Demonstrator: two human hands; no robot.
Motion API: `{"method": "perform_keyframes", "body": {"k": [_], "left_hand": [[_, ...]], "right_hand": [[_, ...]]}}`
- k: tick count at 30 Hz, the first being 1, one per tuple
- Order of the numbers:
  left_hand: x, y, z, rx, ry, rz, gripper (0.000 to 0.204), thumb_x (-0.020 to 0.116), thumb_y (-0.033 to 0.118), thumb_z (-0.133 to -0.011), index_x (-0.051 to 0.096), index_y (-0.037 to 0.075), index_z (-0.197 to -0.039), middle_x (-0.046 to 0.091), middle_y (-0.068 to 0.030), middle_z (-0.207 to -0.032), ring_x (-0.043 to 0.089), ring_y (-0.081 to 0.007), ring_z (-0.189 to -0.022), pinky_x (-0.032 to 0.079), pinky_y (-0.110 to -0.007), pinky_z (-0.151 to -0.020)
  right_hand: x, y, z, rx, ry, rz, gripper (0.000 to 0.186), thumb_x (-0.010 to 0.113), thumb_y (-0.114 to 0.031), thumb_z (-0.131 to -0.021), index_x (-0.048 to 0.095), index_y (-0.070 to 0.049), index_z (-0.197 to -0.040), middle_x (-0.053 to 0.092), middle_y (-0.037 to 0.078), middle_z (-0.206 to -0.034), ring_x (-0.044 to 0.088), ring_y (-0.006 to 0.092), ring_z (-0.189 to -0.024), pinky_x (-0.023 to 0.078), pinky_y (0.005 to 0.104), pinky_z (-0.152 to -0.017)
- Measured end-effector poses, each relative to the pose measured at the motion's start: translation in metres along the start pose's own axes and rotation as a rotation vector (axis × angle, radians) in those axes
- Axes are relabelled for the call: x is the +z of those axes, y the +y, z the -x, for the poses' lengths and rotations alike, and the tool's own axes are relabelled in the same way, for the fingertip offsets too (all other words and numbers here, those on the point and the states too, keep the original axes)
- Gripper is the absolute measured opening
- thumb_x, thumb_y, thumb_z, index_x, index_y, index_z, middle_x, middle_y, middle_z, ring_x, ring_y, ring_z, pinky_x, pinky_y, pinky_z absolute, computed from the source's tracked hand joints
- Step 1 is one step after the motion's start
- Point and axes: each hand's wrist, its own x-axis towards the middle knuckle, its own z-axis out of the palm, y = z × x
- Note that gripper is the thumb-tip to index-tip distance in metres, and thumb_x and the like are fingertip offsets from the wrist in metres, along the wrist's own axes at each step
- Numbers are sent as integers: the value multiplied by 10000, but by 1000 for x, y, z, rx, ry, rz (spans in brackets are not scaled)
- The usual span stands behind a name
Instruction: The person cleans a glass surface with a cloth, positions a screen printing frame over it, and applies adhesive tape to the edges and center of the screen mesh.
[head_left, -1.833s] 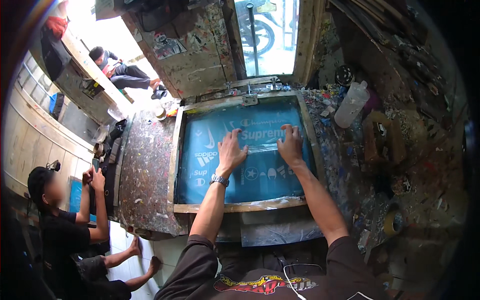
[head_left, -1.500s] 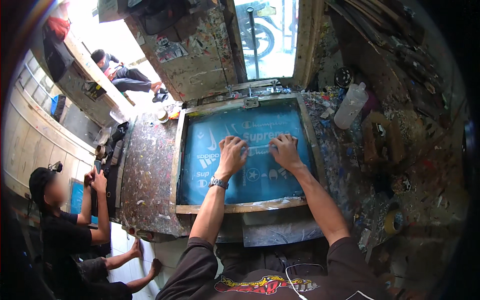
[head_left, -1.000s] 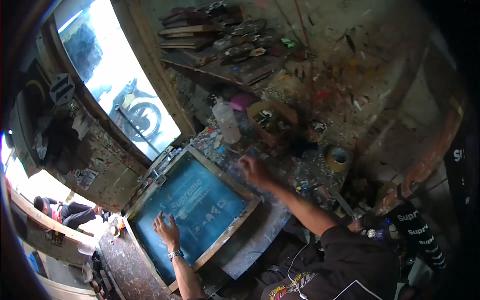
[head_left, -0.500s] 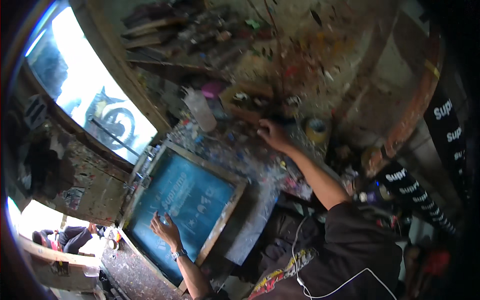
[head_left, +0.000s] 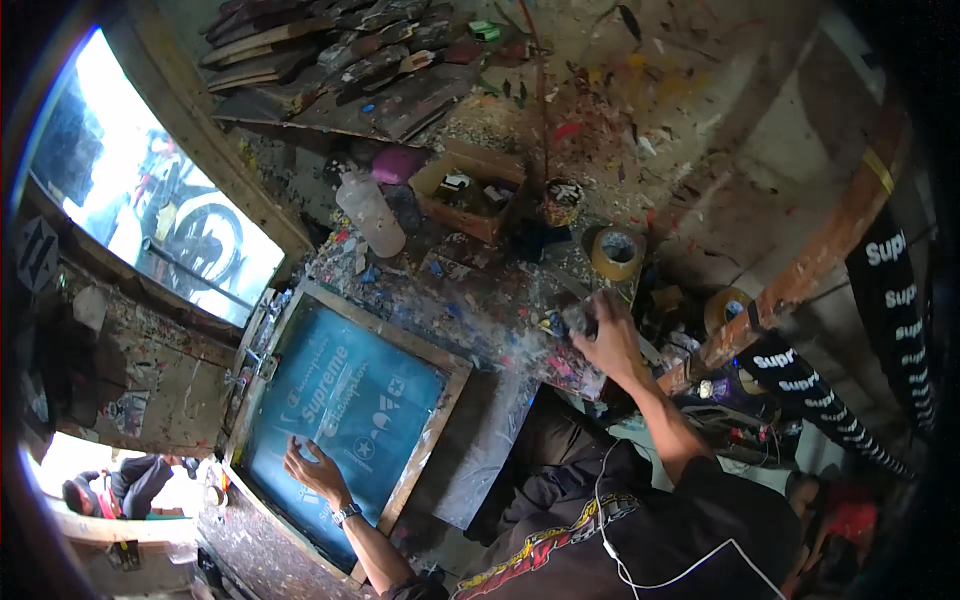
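Note:
A wooden-framed printing screen [head_left: 395, 440] with blue mesh and pale lettering lies on the worktable, clamped along its left side. Over the mesh, my left hand [head_left: 316, 473] has its fingers spread and holds nothing; whether it touches the mesh cannot be told. A metal watch [head_left: 346, 514] is on that wrist. To the right, my right hand [head_left: 612, 342] is closed around a small dark-grey lump [head_left: 578, 319], perhaps a wad of cloth, above the paint-stained tabletop. Its fingers partly hide the lump. Beneath the screen's right edge shows a grey sheet [head_left: 478, 445].
Behind the screen stand a whitish plastic bottle [head_left: 372, 216], a cardboard box [head_left: 465, 190] with small items, and a paint-crusted tub [head_left: 563, 200]. A tape roll [head_left: 617, 254] sits near the right hand. A wooden beam [head_left: 800, 290] slants along the right. Stacked boards [head_left: 330, 60] lie at the back.
My right hand has come from beside the cardboard box toward me and to the right, with a dark-grey lump now in it. My left hand has shifted slightly, still over the screen.

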Motion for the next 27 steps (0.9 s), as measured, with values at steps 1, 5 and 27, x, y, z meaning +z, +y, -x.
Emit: {"method": "perform_keyframes", "body": {"k": [1, 5, 27], "left_hand": [[-2, -2, -1, -19, 9, -16, 319, 623, 180, -950, 585, 17, -1221, 622, -164, -1037, 556, -332, -1019, 420, -474, -925], [-29, 27, 10, -67, -39, 158, 386, 646, 94, -907, 562, 8, -1274, 582, -218, -1208, 527, -379, -1150, 399, -487, -1000], [-265, 34, -121, 206, 166, -180, 322, 759, 337, -810, 656, 48, -906, 587, -114, -736, 567, -311, -712, 430, -437, -707]], "right_hand": [[-7, -1, -16, -25, 97, -75, 823, 742, -343, -833, 379, 73, -1443, 384, 342, -1466, 371, 469, -1373, 400, 488, -1095], [-8, 14, -75, -73, 15, 5, 757, 742, -324, -846, 422, 53, -1419, 414, 315, -1441, 414, 467, -1341, 415, 493, -1079], [160, -228, -283, -525, 139, -1015, 909, 837, -309, -742, 369, -16, -1464, 478, 249, -1406, 449, 430, -1307, 366, 462, -1090]]}}
